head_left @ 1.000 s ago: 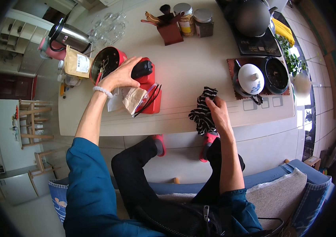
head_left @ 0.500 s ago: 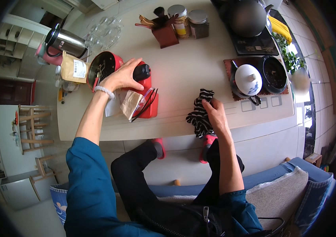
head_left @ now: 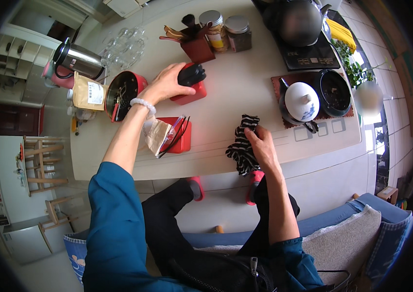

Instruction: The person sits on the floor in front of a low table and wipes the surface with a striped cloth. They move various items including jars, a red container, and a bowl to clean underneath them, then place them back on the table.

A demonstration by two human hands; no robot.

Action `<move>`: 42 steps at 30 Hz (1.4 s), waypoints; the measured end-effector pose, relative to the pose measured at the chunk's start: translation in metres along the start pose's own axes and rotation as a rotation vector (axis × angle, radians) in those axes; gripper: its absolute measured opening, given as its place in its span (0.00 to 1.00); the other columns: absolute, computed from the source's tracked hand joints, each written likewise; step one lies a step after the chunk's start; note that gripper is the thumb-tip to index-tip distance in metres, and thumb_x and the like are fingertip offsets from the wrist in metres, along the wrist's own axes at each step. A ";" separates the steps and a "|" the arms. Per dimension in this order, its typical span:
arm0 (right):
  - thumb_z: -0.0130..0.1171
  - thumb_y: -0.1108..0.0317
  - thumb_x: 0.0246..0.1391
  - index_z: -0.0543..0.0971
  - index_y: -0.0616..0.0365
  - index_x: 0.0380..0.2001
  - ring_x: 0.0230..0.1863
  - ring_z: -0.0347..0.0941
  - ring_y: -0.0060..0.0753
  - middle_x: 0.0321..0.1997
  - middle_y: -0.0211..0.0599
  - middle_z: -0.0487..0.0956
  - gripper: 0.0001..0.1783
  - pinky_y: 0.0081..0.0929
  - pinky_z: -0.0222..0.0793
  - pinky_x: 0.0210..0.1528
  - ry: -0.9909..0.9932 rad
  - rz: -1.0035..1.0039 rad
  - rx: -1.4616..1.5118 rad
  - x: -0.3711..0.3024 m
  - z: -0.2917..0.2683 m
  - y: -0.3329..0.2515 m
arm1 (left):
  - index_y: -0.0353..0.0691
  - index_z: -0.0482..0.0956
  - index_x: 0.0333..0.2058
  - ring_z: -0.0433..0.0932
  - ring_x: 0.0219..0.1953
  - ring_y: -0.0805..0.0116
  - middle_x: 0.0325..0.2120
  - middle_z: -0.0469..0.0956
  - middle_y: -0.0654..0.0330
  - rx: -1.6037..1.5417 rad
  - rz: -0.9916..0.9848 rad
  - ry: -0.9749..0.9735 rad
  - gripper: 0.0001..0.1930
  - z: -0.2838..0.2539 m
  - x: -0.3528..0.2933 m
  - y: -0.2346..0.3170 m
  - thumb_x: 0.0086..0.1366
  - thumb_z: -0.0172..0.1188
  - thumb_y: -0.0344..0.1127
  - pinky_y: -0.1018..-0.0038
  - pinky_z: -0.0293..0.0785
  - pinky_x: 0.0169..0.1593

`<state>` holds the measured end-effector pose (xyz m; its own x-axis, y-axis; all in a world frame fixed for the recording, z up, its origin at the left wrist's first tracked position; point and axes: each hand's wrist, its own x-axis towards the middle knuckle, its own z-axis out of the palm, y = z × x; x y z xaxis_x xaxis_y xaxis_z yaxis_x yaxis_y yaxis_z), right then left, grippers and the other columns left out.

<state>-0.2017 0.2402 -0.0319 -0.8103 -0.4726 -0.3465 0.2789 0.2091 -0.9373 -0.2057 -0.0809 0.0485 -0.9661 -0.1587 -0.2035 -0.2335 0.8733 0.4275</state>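
left hand (head_left: pixel 167 83) gripping black handle (head_left: pixel 191 75), right hand (head_left: pixel 261 143) clutching striped cloth (head_left: pixel 241 146)

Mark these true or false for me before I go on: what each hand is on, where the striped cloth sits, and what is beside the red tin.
1. The left hand rests on a black object on top of a red box. True.
2. The right hand holds a white lidded teapot. False: it grips a black-and-white striped cloth; the teapot stands untouched on a dark mat.
3. The striped cloth hangs over the table's near edge. True.
4. The round red tin stands closed. False: it lies tipped, its dark inside showing.
5. A brown paper bag stands left of the tin. True.
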 end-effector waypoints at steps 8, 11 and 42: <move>0.54 0.59 0.58 0.75 0.72 0.35 0.31 0.70 0.29 0.27 0.42 0.77 0.21 0.30 0.67 0.38 -0.020 0.001 0.047 0.000 0.000 0.004 | 0.31 0.60 0.61 0.56 0.66 0.49 0.63 0.56 0.41 0.067 0.007 0.149 0.52 0.015 0.020 0.017 0.40 0.76 0.49 0.64 0.56 0.66; 0.53 0.61 0.61 0.76 0.69 0.42 0.37 0.74 0.25 0.35 0.36 0.80 0.19 0.24 0.69 0.42 -0.067 0.044 -0.016 0.001 -0.006 0.002 | 0.29 0.58 0.62 0.57 0.65 0.49 0.62 0.57 0.41 0.050 0.015 0.188 0.53 0.017 0.010 0.019 0.40 0.76 0.46 0.64 0.56 0.66; 0.54 0.59 0.57 0.75 0.72 0.36 0.30 0.70 0.29 0.27 0.42 0.77 0.20 0.30 0.67 0.36 -0.016 0.002 0.064 -0.001 0.001 -0.001 | 0.31 0.63 0.58 0.75 0.51 0.59 0.50 0.74 0.47 -0.144 -0.151 0.189 0.48 0.026 0.025 0.021 0.41 0.77 0.44 0.69 0.69 0.56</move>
<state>-0.2006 0.2395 -0.0310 -0.8016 -0.4861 -0.3482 0.3131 0.1549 -0.9370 -0.2317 -0.0546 0.0298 -0.9195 -0.3768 -0.1125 -0.3765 0.7611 0.5282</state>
